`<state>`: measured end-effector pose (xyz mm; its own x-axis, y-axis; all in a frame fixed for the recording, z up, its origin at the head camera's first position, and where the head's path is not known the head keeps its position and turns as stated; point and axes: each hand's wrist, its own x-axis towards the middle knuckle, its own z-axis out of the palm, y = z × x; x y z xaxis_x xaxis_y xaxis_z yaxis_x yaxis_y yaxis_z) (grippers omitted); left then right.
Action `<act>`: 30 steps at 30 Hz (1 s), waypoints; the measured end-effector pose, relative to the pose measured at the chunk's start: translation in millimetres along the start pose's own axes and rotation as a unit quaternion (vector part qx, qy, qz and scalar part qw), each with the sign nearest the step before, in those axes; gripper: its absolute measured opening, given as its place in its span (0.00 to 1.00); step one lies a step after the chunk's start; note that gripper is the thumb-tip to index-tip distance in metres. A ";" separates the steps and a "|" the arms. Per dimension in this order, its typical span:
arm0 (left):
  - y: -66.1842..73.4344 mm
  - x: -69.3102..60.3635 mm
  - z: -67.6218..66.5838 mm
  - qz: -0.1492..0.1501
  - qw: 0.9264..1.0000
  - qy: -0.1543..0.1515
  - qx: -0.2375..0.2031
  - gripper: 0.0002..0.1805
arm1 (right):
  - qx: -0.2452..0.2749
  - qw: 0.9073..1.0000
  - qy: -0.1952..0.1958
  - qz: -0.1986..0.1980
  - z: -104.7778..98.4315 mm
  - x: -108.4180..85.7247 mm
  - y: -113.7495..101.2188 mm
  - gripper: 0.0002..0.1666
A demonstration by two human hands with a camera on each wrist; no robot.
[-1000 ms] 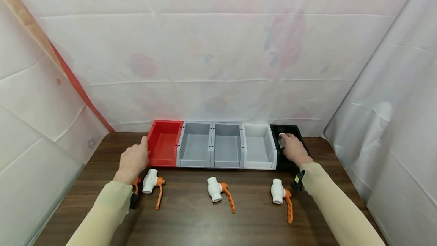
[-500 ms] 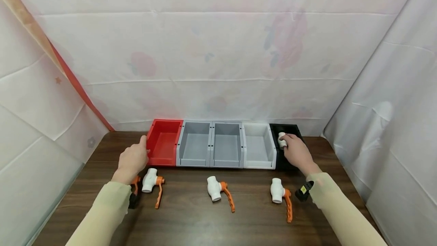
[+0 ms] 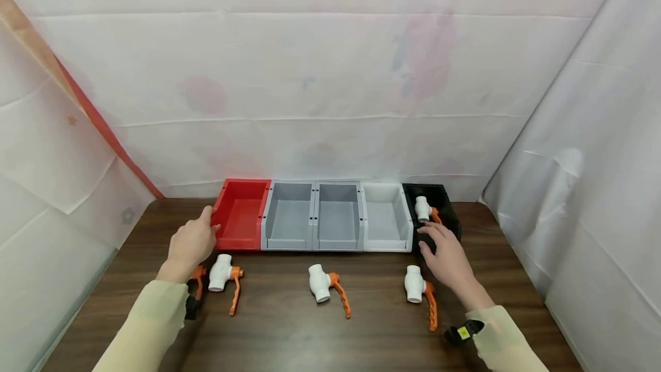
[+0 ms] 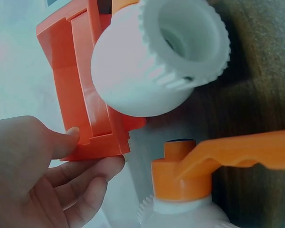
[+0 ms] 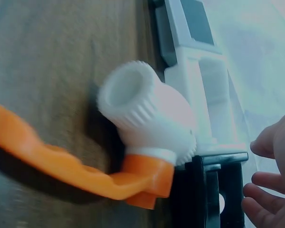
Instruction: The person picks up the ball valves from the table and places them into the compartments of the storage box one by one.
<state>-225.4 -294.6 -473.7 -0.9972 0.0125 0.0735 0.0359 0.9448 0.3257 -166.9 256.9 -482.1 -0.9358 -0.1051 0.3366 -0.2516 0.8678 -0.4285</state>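
Note:
My left hand (image 3: 191, 241) pinches the side wall of the red bin (image 3: 222, 220); in the left wrist view the thumb lies inside the wall and the fingers outside. My right hand (image 3: 448, 256) is over the front of the black bin (image 3: 454, 220), fingers spread and holding nothing. Inside that bin lies a white ball valve (image 3: 422, 209) with an orange handle, just beyond the right fingertips. Closest to the right wrist on the table is another ball valve (image 3: 413, 285). By the left hand lies a ball valve (image 3: 220, 273), with one more orange handle (image 3: 198, 274) partly hidden behind the wrist.
Two grey bins (image 3: 289, 244) and a white bin (image 3: 388, 245) stand in a row between the red and black ones. A ball valve (image 3: 319, 284) lies mid-table on the brown wooden table (image 3: 289, 337). Pale cloth (image 3: 320, 90) hangs behind and at both sides.
My right hand has let go of the ball valve in the black bin and drawn back toward me, fingers opening. The left hand keeps its hold on the red bin. The head view shifted slightly.

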 end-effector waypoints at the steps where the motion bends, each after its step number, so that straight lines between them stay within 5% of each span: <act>1: 1.4 0.8 0.1 0.000 1.000 0.000 0.000 0.21 | 0.003 1.000 0.000 -0.003 -0.9 -4.1 -0.5 0.16; 15: 2.5 0.0 1.2 -0.004 1.000 0.011 0.017 0.21 | -0.003 0.998 -0.061 -0.010 8.0 -42.6 -16.7 0.21; 30: 2.3 -0.9 4.9 -0.005 0.999 0.026 0.025 0.22 | -0.030 0.998 -0.058 0.011 15.4 -69.5 -19.6 0.28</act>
<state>-224.8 -290.9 -477.6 -0.9928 -0.0117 0.1192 0.0220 0.9602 0.2783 -100.8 239.7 -510.0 -0.9640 -0.1391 0.2266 -0.2194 0.8976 -0.3824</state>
